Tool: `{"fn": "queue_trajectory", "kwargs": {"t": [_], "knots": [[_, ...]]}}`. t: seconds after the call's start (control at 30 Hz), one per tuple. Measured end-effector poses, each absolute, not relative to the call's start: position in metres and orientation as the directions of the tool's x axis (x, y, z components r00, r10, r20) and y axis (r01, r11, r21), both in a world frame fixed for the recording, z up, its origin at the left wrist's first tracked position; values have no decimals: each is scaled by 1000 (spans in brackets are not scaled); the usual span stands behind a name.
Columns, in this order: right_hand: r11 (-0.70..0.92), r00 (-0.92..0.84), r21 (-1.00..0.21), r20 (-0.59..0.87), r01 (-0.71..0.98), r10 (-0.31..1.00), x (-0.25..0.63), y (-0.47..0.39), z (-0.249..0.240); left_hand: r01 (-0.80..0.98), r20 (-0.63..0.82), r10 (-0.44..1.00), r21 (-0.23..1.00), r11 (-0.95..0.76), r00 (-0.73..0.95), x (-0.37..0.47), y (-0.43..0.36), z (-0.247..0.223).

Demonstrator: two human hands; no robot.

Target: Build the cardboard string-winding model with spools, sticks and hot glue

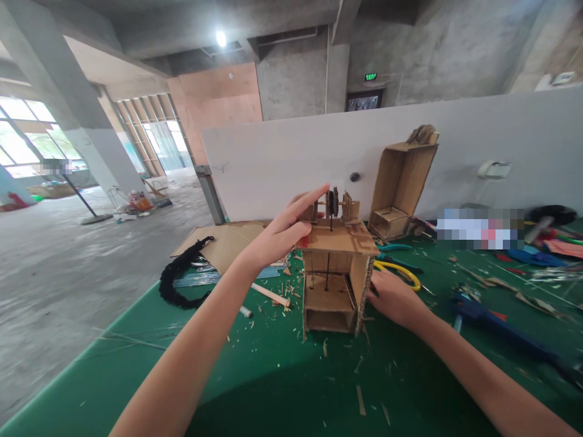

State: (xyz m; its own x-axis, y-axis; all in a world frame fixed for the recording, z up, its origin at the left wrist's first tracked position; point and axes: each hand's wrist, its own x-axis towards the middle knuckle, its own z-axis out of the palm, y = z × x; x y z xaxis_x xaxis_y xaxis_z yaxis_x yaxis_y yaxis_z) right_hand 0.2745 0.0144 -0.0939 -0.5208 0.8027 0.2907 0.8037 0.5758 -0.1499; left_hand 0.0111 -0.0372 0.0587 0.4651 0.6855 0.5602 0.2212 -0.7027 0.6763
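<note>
A cardboard model (337, 243) stands upright on the table, with an open-fronted lower box and a flat top. On that top, a cardboard wheel (334, 202) wound with black cord sits between cardboard brackets, and the cord (328, 271) runs down into the box. My left hand (291, 221) is at the left bracket, thumb low and index finger stretched towards the wheel; its other fingers are partly hidden. Low on the right wall, my right hand (394, 294) grips the model, its fingertips hidden behind the cardboard.
A taller cardboard box (401, 182) stands behind on the right. Pliers with yellow handles (405, 270) lie beside my right hand. A blue-handled tool (505, 331) is further right. On the left are a black yarn bundle (170, 285), a wooden stick (271, 295) and scattered cardboard scraps.
</note>
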Motion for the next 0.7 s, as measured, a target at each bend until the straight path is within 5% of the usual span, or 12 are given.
{"fn": "queue_trajectory", "kwargs": {"t": [0.7], "knots": [[575, -522, -143, 288, 805, 803, 275, 15, -96, 216, 616, 619, 602, -769, 487, 9, -40, 61]]}}
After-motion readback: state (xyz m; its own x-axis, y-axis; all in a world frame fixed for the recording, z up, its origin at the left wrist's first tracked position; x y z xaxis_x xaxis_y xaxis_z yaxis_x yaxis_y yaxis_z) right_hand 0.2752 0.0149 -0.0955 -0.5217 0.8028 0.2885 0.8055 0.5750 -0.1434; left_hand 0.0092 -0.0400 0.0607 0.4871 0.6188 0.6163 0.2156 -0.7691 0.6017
